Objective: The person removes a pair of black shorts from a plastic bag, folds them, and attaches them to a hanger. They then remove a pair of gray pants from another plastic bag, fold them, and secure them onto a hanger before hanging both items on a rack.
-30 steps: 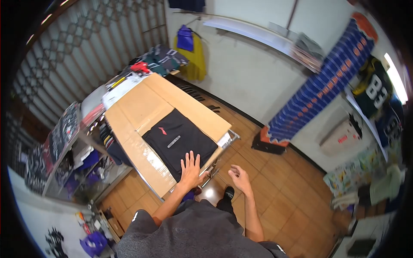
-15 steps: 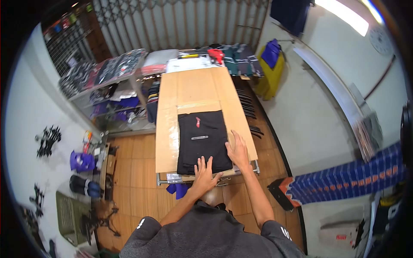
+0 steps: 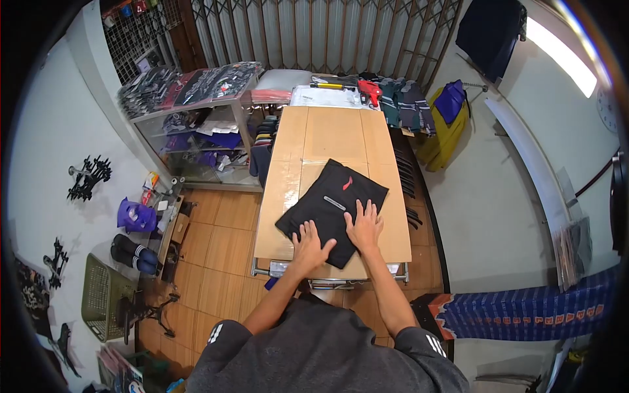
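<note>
From up here I cannot read the small red mark or the pale strip printed on the folded black garment (image 3: 331, 208), and the fisheye bends the room's edges so far that the corners go dark. The near corner of that garment is covered by my left hand (image 3: 310, 243), which lies flat with fingers spread, and my right hand (image 3: 364, 226) presses flat just beside it, fingers also spread, palm down on the cloth. The garment sits skewed, turned at an angle, on the long tan cardboard-covered surface (image 3: 331, 134), nearer my end than the far one. My own grey-shirted torso blocks the floor directly below the surface's near edge, and only a sliver of its metal frame shows there. At the far end lie a white sheet (image 3: 321, 97) and a red tool (image 3: 369, 93), too small to identify further, with stacked dark folded clothes (image 3: 406, 101) just beside them. To the left stands a glass display case (image 3: 196, 141) with patterned packets on top; its contents are a blur. A yellow and blue garment (image 3: 449, 121) hangs by the right wall. On the tiled floor at left stand a green plastic basket (image 3: 101, 304) and a purple bag (image 3: 134, 215), well apart from the surface.
</note>
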`<state>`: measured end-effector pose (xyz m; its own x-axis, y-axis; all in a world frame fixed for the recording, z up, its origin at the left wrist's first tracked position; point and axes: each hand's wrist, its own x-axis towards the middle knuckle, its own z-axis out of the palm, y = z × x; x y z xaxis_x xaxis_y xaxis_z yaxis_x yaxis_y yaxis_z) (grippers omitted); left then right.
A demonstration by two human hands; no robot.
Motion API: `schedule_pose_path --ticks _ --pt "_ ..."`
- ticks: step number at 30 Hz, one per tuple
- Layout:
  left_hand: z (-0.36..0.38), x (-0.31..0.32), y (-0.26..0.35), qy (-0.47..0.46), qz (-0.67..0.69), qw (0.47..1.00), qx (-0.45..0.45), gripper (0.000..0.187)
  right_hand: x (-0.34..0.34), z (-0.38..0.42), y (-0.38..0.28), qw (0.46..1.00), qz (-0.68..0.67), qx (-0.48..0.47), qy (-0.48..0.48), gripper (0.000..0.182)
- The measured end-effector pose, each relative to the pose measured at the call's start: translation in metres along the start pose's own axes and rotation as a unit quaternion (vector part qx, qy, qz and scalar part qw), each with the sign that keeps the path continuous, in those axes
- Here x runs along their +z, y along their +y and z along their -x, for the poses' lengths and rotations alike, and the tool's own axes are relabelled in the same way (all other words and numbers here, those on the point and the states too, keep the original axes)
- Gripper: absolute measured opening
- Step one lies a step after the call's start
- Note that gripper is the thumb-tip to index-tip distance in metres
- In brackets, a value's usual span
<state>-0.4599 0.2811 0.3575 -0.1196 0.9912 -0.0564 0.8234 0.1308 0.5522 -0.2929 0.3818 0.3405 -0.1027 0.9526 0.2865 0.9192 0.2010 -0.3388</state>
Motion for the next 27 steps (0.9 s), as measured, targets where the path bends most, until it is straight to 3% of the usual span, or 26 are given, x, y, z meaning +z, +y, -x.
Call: schedule_pose_path --ticks 4,9,12,16,18,20,23,27 --pt "-0.063 -0.016 -0.029 0.039 0.023 0.999 0.007 0.092 -0.008 0.025 -0.013 1.0 -0.007 0.029 0.004 0.068" --pt "-0.136 -0.018 -0.061 0.076 0.026 0.992 0.094 0.07 -0.009 0.055 -0.038 0.999 0.032 0.022 0.001 0.065" --pt "-0.167 -0.019 -0.067 0.071 0.029 0.989 0.126 0.067 -0.004 0.062 -0.048 0.999 0.044 0.02 0.007 0.063" --pt "-0.199 -0.022 -0.073 0.111 0.111 0.978 0.137 0.055 0.0 0.06 -0.054 0.998 0.044 0.043 0.015 0.059" --pt "-0.215 -0.016 -0.075 0.182 0.149 0.966 0.11 0.052 0.002 0.059 -0.053 0.998 0.042 0.046 0.018 0.058" --pt "-0.222 -0.015 -0.069 0.234 0.057 0.969 0.049 0.051 0.003 0.059 -0.052 0.998 0.041 0.046 0.02 0.057" --pt "-0.228 -0.019 -0.063 0.2 0.047 0.979 -0.008 0.047 0.003 0.06 -0.052 0.998 0.043 0.042 0.022 0.056" --pt "-0.226 -0.023 -0.054 0.189 0.024 0.982 -0.006 0.033 0.004 0.054 -0.053 0.998 0.042 0.05 0.024 0.055"
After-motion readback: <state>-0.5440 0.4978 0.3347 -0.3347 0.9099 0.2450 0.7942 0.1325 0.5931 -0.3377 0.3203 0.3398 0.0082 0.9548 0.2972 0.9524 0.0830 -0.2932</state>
